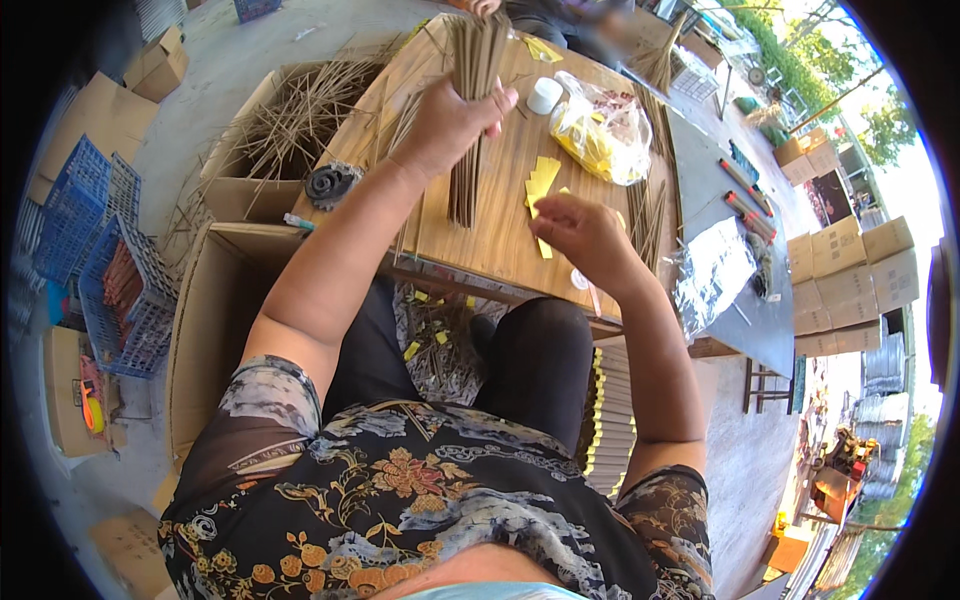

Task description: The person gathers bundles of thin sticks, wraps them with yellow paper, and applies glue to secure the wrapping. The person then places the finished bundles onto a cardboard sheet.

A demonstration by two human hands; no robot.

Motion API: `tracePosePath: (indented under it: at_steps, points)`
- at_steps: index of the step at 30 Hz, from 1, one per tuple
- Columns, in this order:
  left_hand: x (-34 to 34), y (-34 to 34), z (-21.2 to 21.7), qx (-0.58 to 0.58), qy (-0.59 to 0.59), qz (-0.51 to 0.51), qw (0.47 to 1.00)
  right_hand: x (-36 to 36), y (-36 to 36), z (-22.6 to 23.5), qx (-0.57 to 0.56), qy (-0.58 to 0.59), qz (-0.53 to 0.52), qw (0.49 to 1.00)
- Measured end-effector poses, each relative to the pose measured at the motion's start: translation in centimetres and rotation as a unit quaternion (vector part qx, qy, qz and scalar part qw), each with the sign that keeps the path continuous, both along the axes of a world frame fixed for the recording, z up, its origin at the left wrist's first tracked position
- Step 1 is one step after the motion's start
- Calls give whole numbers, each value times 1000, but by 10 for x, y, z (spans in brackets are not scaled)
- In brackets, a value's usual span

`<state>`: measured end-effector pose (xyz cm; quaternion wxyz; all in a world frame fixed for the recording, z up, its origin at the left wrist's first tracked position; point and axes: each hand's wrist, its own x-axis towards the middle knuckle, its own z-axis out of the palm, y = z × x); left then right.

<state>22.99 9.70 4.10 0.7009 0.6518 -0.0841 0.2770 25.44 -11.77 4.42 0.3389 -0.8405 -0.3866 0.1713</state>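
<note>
My left hand (pixel 448 125) is wrapped round a bundle of thin brown sticks (pixel 466 185), held upright over the wooden table (pixel 430 240). The sticks stick out above and below the fist, and their lower ends reach toward the tabletop. To the right, my right hand (pixel 578 232) hovers at the yellow paper strips (pixel 543 180), which lie fanned out on the wood. Its fingers are curled in; whatever lies between them is hidden. Beyond the strips are a white roll (pixel 544 95) and a clear plastic bag (pixel 605 130) with yellow pieces inside.
Left of the table stands a cardboard box (pixel 250 180) of loose sticks, near a dark round metal part (pixel 332 185). More sticks (pixel 650 215) lie along the right edge. Across the table a person (pixel 575 22) sits. Blue crates (pixel 125 300) stand at far left.
</note>
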Motion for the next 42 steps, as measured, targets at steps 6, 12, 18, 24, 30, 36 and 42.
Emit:
tracePosePath:
  at_steps: [6,12,18,24,30,36,42]
  points:
    - [-19,-3,21,-222,6,-155,963,-3,29,-23,202,212,23,956]
    - [-20,11,7,-354,75,-174,916,-49,41,-33,182,503,77,842]
    - [-48,-18,-28,-278,94,-118,949,-67,43,-37,113,272,-33,955]
    - [-54,-22,-58,-480,82,-304,819,-78,36,-44,193,581,21,790]
    - [-60,-53,-54,-358,117,56,925,-71,53,-87,73,-117,-94,986]
    - [-50,-30,-72,-438,106,-22,892,-67,59,-54,-19,41,-44,998]
    - [-49,-17,-79,-500,55,-214,837,-49,56,-59,159,626,33,763]
